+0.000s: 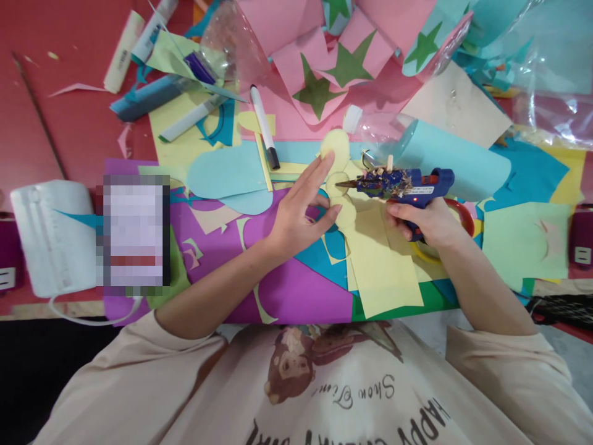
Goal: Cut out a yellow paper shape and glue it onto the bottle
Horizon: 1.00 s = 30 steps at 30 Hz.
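My right hand (430, 222) is wrapped round the grip of a blue hot glue gun (412, 185), whose body is crusted with debris and shows a small red light. Its nozzle points left over a pale yellow paper cutout (343, 213) with rounded lobes. On that cutout, my left hand (303, 213) holds it by its left side, fingertips on the upper lobe and thumb on the lower one. Whether the nozzle touches the paper I cannot tell. Below lies a sheet of yellow paper (386, 266). Red-handled scissors (464, 216) are partly hidden behind my right wrist.
Pink paper with green stars (319, 93) and clear plastic bottles (384, 133) fill the far side. A black-capped marker (265, 127) and blue paper ovals (227, 170) lie left of centre. At left are a phone (136, 228) and a white power bank (55, 241) with a cable.
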### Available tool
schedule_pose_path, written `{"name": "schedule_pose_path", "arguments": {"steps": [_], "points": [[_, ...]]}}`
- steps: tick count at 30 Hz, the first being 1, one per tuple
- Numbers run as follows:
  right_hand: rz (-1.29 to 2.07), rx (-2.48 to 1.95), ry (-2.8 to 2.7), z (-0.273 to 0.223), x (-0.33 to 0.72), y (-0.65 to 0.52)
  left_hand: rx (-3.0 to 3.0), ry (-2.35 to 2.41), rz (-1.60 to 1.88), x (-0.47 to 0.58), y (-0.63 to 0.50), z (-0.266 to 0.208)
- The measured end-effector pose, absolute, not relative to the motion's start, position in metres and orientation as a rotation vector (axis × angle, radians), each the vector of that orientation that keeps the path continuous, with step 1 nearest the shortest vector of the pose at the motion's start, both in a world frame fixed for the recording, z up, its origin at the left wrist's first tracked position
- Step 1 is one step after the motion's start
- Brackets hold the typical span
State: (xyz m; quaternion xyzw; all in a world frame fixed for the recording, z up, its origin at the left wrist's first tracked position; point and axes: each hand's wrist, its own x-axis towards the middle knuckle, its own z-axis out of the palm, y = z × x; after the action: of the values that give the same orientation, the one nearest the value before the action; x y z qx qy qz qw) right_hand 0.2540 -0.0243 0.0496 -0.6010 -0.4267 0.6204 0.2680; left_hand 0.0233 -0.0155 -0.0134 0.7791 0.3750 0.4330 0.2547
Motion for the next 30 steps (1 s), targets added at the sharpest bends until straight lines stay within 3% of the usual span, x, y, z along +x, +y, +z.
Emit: {"name": "schedule_pose_path", "arguments": {"steps": [15, 30], "points": [[1.635, -1.589, -1.147, 0.045, 0.261, -0.022, 2.036, 1.036, 1.252, 0.024, -0.016, -0.011], [1.455, -1.586, -1.23, 0.045, 0.261, -0.029, 2.045, 1.057, 1.097, 0.024, -0.013, -0.016]]}}
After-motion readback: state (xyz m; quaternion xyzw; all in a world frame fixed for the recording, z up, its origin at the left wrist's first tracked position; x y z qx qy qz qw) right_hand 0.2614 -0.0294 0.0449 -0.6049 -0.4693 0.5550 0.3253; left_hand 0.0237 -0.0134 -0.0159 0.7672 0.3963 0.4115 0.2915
